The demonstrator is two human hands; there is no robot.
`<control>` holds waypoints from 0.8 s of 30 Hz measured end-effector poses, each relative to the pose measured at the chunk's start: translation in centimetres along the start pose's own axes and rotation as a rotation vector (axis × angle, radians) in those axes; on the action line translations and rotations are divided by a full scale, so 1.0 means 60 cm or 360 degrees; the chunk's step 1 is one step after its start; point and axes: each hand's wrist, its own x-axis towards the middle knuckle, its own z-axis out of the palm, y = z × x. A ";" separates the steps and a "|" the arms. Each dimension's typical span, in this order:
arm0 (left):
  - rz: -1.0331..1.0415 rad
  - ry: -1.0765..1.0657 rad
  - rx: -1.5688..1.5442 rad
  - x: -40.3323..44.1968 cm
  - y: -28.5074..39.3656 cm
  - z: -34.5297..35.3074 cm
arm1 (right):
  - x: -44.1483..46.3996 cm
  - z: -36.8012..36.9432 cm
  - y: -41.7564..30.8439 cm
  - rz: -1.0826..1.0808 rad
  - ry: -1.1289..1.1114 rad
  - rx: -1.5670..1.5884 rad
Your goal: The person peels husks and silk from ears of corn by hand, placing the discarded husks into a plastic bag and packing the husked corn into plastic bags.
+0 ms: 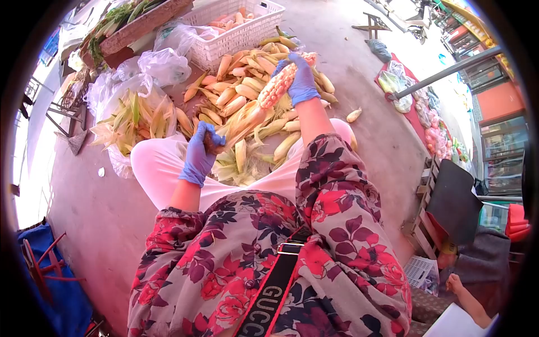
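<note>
My right hand (302, 80), in a blue glove, is wrapped around the upper part of an ear of corn (276, 89) with its pale and reddish kernels bared. Peeled-back husk (244, 123) trails from the ear's lower end toward my left hand (200, 153). That hand, also in a blue glove, is closed around the husk's base end. Just beyond my knees lies a heap of corn ears (236, 90), many still in yellowish husks. Loose husks (241, 168) lie on the floor between my legs.
Behind the heap stands a white plastic crate (216, 51) holding peeled ears. To the left are a plastic bag with husks (137, 121) and a box of green vegetables (132, 28). One ear (354, 115) lies apart at the right. Another person's hand (456, 283) shows at lower right.
</note>
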 end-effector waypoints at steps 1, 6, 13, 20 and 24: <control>-0.0043 0.0221 0.0142 0.005 0.008 0.003 | 0.003 0.005 -0.001 -0.0003 -0.0034 -0.0055; 0.1236 -0.0035 0.2336 0.043 0.016 0.068 | -0.078 0.083 0.006 -0.0161 -0.0143 -0.0252; 0.0198 -0.0318 0.1121 0.054 -0.006 0.088 | -0.120 0.100 0.045 -0.0682 -0.0809 -0.1102; -0.0073 -0.0250 0.0103 0.072 0.002 0.044 | -0.246 0.077 0.081 -0.1597 -0.0671 -0.2509; -0.0088 -0.0361 -0.0119 0.035 0.004 0.106 | -0.274 0.058 0.143 -0.1691 -0.0561 -0.2412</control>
